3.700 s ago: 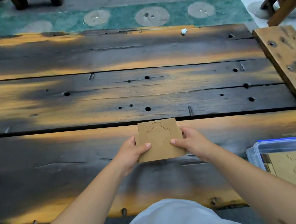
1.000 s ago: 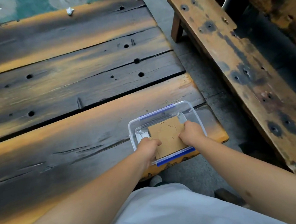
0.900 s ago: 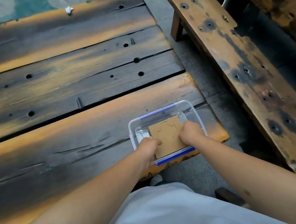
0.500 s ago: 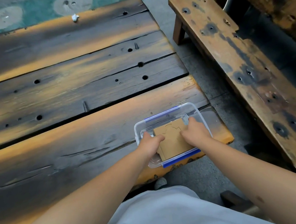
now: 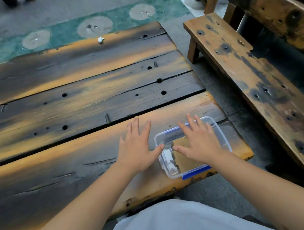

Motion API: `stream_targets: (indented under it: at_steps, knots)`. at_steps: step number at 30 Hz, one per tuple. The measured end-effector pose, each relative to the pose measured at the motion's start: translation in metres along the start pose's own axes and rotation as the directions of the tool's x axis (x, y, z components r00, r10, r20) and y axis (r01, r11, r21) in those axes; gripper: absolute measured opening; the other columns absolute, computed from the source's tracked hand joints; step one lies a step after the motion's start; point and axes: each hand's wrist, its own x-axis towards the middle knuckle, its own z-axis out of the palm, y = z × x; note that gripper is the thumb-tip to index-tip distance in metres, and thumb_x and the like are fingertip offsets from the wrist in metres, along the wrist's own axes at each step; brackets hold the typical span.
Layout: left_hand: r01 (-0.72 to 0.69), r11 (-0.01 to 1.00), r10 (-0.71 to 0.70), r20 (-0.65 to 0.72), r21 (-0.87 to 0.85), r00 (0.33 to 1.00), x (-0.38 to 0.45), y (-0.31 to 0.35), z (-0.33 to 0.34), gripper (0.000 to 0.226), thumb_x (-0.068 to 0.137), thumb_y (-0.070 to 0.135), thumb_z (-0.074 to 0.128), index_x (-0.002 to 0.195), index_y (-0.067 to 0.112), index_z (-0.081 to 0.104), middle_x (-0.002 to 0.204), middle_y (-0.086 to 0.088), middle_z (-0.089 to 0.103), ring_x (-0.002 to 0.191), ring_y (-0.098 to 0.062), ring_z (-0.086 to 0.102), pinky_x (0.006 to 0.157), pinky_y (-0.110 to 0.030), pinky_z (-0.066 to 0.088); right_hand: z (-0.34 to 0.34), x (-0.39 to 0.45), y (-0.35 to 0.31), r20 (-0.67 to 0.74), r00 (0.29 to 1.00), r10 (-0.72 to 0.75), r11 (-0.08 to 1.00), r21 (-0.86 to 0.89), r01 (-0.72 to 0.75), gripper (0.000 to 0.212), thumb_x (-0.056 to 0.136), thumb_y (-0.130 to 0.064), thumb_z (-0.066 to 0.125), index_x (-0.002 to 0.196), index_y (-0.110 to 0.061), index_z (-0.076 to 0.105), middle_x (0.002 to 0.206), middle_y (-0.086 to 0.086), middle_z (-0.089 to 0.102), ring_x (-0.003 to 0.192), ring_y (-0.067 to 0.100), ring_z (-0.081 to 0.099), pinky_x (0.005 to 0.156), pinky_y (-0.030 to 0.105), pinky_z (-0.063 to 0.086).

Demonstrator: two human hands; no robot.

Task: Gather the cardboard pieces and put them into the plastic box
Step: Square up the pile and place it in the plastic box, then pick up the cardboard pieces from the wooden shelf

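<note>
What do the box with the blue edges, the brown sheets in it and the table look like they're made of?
Box: apparently clear glossy plastic, since the plank shows through its walls; blue strips on two rims.
Brown sheets: seemingly cardboard, flat, matte and tan.
Table: solid wood planks, with visible grain, cracks and holes; the dark patches may be scorching or stain.

Counter (image 5: 72, 107): dark weathered wood planks w/ orange streaks, holes and gaps btwn boards. Clear plastic box (image 5: 224, 141) w/ blue clips sits on nearest plank at its right end, near front edge. Small white scrap (image 5: 100, 39) on far plank by far edge.
</note>
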Motion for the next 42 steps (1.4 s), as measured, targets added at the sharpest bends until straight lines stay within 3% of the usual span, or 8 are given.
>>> stream_targets:
  at_steps: [6, 13, 24, 29, 32, 42]
  knots:
    - [0.066, 0.997, -0.063, -0.066, 0.042, 0.996, -0.016, -0.027, -0.019, 0.094, 0.073, 0.084, 0.022, 0.151, 0.035, 0.005, 0.164, -0.005, -0.001, 0.149, -0.026, 0.000, 0.110, -0.056, 0.026, -0.020, 0.006, -0.026, -0.038, 0.996, -0.079, 0.997, -0.010, 0.079, 0.095, 0.074, -0.087, 0.021, 0.154, -0.037, 0.013, 0.166, 0.004, -0.003, 0.152, 0.029, -0.004, 0.119, 0.055, 0.009]
    - [0.066, 0.995, -0.062, -0.049, 0.077, 0.997, -0.033, -0.044, -0.032, 0.093, 0.074, 0.080, 0.023, 0.152, 0.033, 0.005, 0.164, -0.007, -0.001, 0.149, -0.027, 0.000, 0.112, -0.055, 0.023, -0.020, 0.006, -0.044, -0.037, 0.996, -0.079, 0.997, -0.009, 0.079, 0.096, 0.074, -0.087, 0.021, 0.155, -0.036, 0.012, 0.166, 0.004, -0.003, 0.152, 0.027, -0.006, 0.119, 0.054, 0.007]
    - [-0.291, 0.956, 0.291, -0.001, 0.035, 0.957, -0.012, -0.029, -0.046, 0.091, 0.074, 0.077, 0.025, 0.151, 0.030, 0.013, 0.163, -0.006, 0.011, 0.149, -0.026, 0.008, 0.113, -0.053, 0.023, -0.030, -0.047, -0.052, -0.040, 0.974, 0.224, 0.974, 0.035, -0.223, 0.099, 0.072, -0.088, 0.020, 0.155, -0.034, 0.012, 0.167, 0.003, 0.003, 0.152, 0.032, 0.001, 0.119, 0.056, 0.012]
    - [-0.552, 0.829, 0.554, 0.000, 0.089, 0.832, -0.004, -0.010, -0.053, 0.086, 0.077, 0.075, 0.030, 0.149, 0.027, 0.020, 0.160, -0.009, 0.019, 0.147, -0.029, 0.015, 0.109, -0.056, 0.026, -0.036, -0.092, -0.061, -0.077, 0.907, 0.413, 0.911, 0.055, -0.410, 0.099, 0.069, -0.088, 0.017, 0.154, -0.037, 0.013, 0.167, 0.005, 0.004, 0.151, 0.034, 0.006, 0.117, 0.054, 0.014]
    - [-0.619, 0.781, 0.621, 0.005, 0.085, 0.784, -0.002, 0.003, -0.057, 0.088, 0.077, 0.075, 0.032, 0.149, 0.027, 0.019, 0.160, -0.009, 0.019, 0.146, -0.029, 0.016, 0.107, -0.054, 0.027, -0.040, -0.109, -0.061, -0.057, 0.875, 0.482, 0.875, 0.081, -0.477, 0.099, 0.067, -0.088, 0.017, 0.154, -0.041, 0.009, 0.167, 0.002, 0.000, 0.151, 0.032, 0.002, 0.117, 0.054, 0.011]
    - [-0.893, 0.449, 0.878, 0.166, 0.045, 0.450, -0.034, 0.080, -0.039, 0.090, 0.077, 0.075, 0.030, 0.151, 0.026, 0.016, 0.162, -0.009, 0.014, 0.148, -0.028, 0.010, 0.113, -0.056, 0.023, -0.022, -0.214, -0.075, -0.094, 0.625, 0.775, 0.628, 0.212, -0.749, 0.099, 0.068, -0.091, 0.019, 0.154, -0.041, 0.007, 0.167, -0.001, -0.003, 0.152, 0.029, 0.001, 0.118, 0.054, 0.011]
